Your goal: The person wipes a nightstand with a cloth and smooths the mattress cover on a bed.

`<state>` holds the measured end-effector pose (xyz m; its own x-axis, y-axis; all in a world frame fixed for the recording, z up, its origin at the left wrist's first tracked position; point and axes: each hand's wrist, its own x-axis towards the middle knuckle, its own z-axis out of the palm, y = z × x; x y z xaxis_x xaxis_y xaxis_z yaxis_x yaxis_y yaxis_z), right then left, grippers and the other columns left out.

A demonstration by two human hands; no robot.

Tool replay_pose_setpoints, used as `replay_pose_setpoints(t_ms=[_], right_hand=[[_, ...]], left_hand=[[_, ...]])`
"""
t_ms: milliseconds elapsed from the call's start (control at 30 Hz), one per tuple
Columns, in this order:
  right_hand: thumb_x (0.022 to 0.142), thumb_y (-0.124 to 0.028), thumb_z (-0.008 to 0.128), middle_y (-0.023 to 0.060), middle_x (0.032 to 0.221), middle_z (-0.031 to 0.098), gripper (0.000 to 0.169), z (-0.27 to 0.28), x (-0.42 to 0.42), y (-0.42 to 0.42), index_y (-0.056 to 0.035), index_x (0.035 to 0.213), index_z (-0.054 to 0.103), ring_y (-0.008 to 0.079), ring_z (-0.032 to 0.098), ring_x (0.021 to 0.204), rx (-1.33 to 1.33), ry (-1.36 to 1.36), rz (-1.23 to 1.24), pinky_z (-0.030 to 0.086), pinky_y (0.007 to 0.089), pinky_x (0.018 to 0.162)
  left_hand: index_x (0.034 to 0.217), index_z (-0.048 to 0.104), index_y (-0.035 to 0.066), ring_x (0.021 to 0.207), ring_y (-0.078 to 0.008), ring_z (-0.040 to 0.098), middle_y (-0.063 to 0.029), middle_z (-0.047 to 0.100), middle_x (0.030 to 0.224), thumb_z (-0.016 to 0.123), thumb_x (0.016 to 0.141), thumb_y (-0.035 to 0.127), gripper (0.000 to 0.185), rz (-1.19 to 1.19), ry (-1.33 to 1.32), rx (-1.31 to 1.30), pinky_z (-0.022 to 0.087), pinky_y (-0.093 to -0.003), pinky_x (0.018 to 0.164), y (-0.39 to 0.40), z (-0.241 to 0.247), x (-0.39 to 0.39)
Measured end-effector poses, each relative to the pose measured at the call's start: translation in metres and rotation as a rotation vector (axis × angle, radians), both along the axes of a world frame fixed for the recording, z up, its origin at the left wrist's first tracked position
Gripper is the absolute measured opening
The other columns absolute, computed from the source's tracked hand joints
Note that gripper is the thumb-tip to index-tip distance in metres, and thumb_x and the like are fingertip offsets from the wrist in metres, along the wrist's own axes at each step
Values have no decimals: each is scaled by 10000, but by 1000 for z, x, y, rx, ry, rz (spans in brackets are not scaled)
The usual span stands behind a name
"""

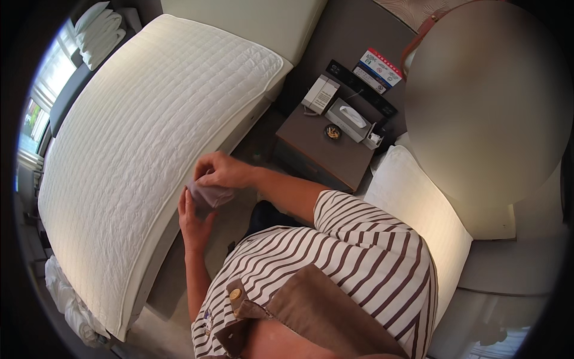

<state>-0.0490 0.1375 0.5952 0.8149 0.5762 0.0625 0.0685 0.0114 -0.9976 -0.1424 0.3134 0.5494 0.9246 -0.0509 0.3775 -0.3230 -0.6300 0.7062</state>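
A greyish-purple cloth [208, 194], crumpled and slightly blurred, is between my two hands beside the near edge of a bed. My right hand [222, 170] grips its upper part from above. Below it, my left hand [196, 222] has its fingers at the cloth's left edge and its thumb by the lower edge. A white quilted mattress pad [148, 125] covers the bed just left of my hands. The underside of the cloth is partly hidden.
A brown nightstand [314, 141] bears a telephone [321, 94], a tissue box [350, 119] and a small dark dish [332, 132]. Another padded bed [417, 193] lies to the right. White bedding [74, 309] is heaped at lower left, and folded pillows or linens [98, 38] are stacked at upper left.
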Motion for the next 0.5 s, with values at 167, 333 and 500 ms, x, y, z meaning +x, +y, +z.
replay_pose_setpoints(t_ms=[167, 333, 500], right_hand=[[779, -72, 648, 40, 837, 629, 129, 13, -52, 83, -12, 890, 622, 105, 570, 787, 138, 175, 75, 465, 247, 727], [782, -68, 649, 42, 829, 629, 124, 26, -78, 132, -5, 886, 625, 99, 567, 782, 115, 186, 139, 463, 239, 716], [778, -65, 654, 47, 823, 629, 126, 39, -93, 183, -2, 884, 628, 102, 571, 779, 76, 188, 176, 466, 237, 707]], left_hand=[[1113, 565, -17, 948, -336, 592, -171, 587, 1065, 604, 739, 37, 380, 177, 31, -145, 466, -369, 812, 65, -11, -52], [1048, 594, -30, 887, -314, 604, -160, 607, 978, 583, 756, 22, 297, 301, -13, -289, 468, -350, 782, 108, 2, -94], [1077, 575, -42, 930, -283, 588, -158, 589, 1016, 574, 775, 8, 306, 430, -118, -212, 465, -337, 795, 153, 1, -130]])
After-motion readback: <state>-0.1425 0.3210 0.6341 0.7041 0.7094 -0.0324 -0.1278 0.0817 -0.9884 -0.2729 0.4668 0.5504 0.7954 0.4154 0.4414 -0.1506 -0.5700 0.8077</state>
